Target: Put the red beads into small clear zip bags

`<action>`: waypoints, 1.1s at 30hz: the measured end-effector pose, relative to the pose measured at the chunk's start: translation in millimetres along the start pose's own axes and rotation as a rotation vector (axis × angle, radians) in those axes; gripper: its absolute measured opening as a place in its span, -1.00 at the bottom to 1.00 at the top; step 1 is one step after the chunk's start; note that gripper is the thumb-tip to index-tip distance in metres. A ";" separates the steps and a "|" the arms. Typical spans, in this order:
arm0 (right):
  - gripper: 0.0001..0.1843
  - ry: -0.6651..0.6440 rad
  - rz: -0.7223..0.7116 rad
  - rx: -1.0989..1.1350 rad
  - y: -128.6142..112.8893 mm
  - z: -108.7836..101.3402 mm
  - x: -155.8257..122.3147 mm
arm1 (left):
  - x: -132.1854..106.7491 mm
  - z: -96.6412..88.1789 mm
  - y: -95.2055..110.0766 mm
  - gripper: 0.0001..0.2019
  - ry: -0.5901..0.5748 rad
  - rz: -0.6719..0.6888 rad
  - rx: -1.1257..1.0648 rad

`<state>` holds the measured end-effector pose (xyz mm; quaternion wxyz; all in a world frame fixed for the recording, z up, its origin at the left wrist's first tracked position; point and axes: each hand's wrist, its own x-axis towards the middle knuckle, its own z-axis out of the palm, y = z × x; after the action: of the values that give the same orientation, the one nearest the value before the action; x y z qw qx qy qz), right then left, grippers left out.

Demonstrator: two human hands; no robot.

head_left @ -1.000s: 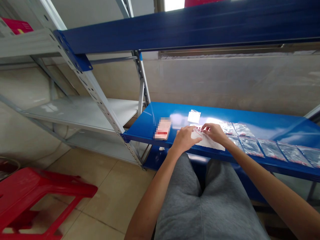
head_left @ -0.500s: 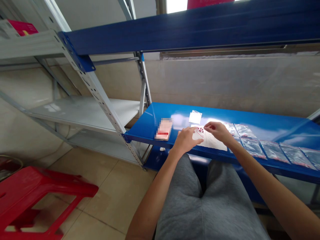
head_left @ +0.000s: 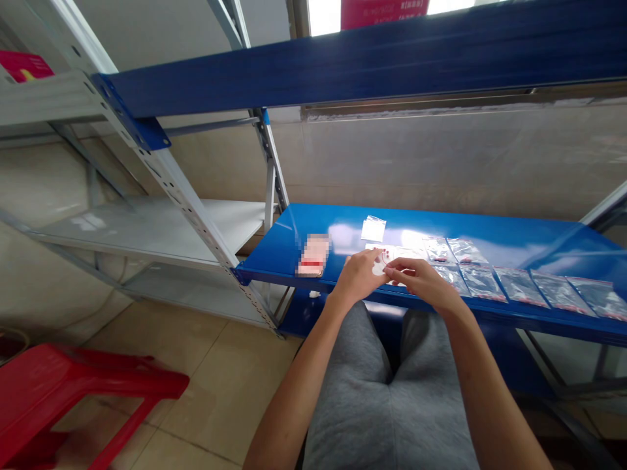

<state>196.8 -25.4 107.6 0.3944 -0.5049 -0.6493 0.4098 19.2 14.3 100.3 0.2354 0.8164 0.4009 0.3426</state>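
A thin red string (head_left: 384, 259) curves between my two hands, low over a white cloth or paper sheet (head_left: 399, 252) on the blue shelf. My left hand (head_left: 360, 275) is curled at the left edge of the sheet, closed on the string; its thumb tip is partly hidden. Close beside it, my right hand (head_left: 421, 281) pinches the string between thumb and forefinger. Several small dark red beads (head_left: 385, 252) lie on the sheet just beyond my fingertips. Whether a bead is in the right pinch is too small to tell.
Clear zip bags (head_left: 482, 282) with small red items lie in rows to the right. White packets (head_left: 373, 228) lie behind the sheet, and a phone-like pink item (head_left: 313, 254) at left. A blue beam (head_left: 343, 68) crosses above. A red stool (head_left: 88, 372) stands on the floor.
My right hand has moved left and nearer, so its fingertips now meet the string beside my left thumb. The camera view has shifted slightly.
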 end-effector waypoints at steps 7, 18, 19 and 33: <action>-0.59 0.261 -0.009 0.044 17.1 7.3 -23.9 | 3.1 -4.2 3.0 -0.50 -0.141 -0.117 -0.346; -0.51 0.506 -0.003 0.267 12.7 -2.4 -32.0 | 0.9 4.0 23.9 -0.83 0.028 -0.251 -0.697; -0.53 0.505 0.004 0.281 11.8 -3.5 -32.7 | 1.4 4.9 28.4 -0.83 0.050 -0.270 -0.706; -0.54 0.389 -0.027 0.112 7.9 -13.0 -40.9 | -24.2 32.1 31.7 -0.74 0.277 -0.418 -0.737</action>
<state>218.8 -62.5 100.8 0.5453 -0.5431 -0.5437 0.3348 48.1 -27.0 91.2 0.5192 0.5258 0.4360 0.5137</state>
